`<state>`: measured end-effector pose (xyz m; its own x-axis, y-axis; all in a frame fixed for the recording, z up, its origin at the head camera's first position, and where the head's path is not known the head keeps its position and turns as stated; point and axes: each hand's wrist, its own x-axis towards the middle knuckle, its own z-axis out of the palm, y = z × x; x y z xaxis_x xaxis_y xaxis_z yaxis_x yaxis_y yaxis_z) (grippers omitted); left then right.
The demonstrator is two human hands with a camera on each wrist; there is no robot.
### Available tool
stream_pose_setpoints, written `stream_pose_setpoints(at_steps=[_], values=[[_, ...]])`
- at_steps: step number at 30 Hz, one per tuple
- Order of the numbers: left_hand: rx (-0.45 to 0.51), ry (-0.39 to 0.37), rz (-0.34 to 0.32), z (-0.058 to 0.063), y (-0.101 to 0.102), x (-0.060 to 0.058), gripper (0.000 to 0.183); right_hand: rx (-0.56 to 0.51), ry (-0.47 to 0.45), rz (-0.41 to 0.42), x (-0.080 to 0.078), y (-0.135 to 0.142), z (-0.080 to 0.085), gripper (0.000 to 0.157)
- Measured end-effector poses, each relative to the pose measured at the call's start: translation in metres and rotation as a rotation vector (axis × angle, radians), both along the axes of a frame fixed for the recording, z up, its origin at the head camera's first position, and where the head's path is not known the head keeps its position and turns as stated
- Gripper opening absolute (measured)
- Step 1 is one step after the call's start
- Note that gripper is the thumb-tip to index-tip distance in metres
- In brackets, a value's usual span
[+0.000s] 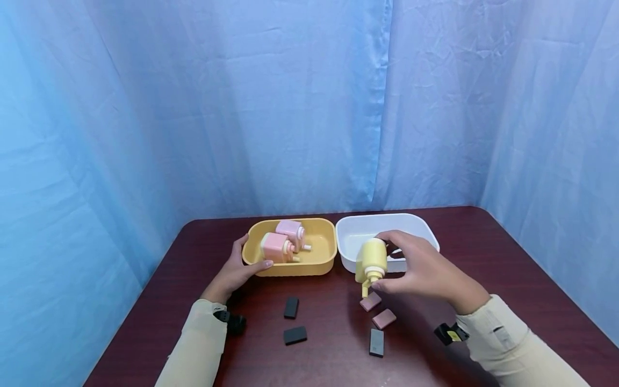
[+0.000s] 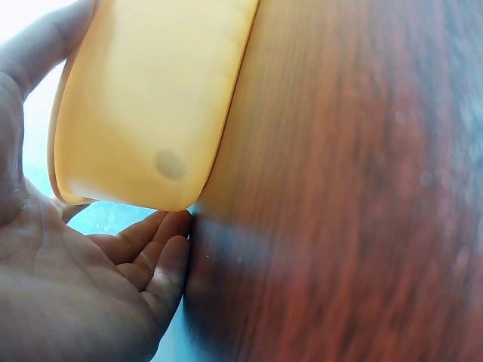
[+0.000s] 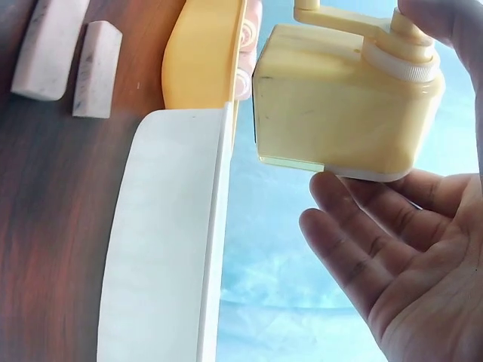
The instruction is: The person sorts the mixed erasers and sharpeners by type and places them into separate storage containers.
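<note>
A yellow hand-crank pencil sharpener (image 1: 374, 257) is in my right hand (image 1: 425, 271), just over the near-left edge of the white bin (image 1: 387, 219). The thumb presses on its crank end, and the fingertips support its base in the right wrist view; its crank (image 3: 343, 21) sticks out to the side. My left hand (image 1: 237, 271) holds the left end of the yellow bin (image 1: 316, 267), thumb on the near rim, other fingers round the end. Two pink crank sharpeners, one front (image 1: 276, 248) and one behind (image 1: 290, 230), lie inside that bin.
On the dark red table (image 1: 333, 333) lie two pink eraser-like blocks (image 1: 384, 319), two black blocks (image 1: 295, 335) and a grey block (image 1: 376, 343). Both bins stand side by side near the far edge. Blue curtains (image 1: 300, 107) hang behind and at the sides.
</note>
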<state>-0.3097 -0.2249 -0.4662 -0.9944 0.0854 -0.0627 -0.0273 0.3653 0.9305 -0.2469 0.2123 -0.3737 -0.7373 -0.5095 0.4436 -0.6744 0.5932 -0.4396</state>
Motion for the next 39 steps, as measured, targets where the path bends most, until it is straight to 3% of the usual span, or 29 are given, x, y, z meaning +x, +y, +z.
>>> stream_pose_setpoints(at_steps=[13, 29, 39], values=[[-0.008, -0.012, 0.015, 0.002, 0.001, 0.002, 0.116, -0.023, 0.024, -0.035, -0.017, -0.018, 0.004, 0.069], [-0.011, -0.01, 0.012, 0.0, 0.0, 0.001, 0.116, 0.001, -0.02, -0.075, -0.037, -0.038, 0.012, 0.072], [0.0, -0.009, 0.008, 0.0, 0.001, 0.001, 0.116, -0.028, -0.097, -0.099, -0.048, -0.055, 0.013, 0.072]])
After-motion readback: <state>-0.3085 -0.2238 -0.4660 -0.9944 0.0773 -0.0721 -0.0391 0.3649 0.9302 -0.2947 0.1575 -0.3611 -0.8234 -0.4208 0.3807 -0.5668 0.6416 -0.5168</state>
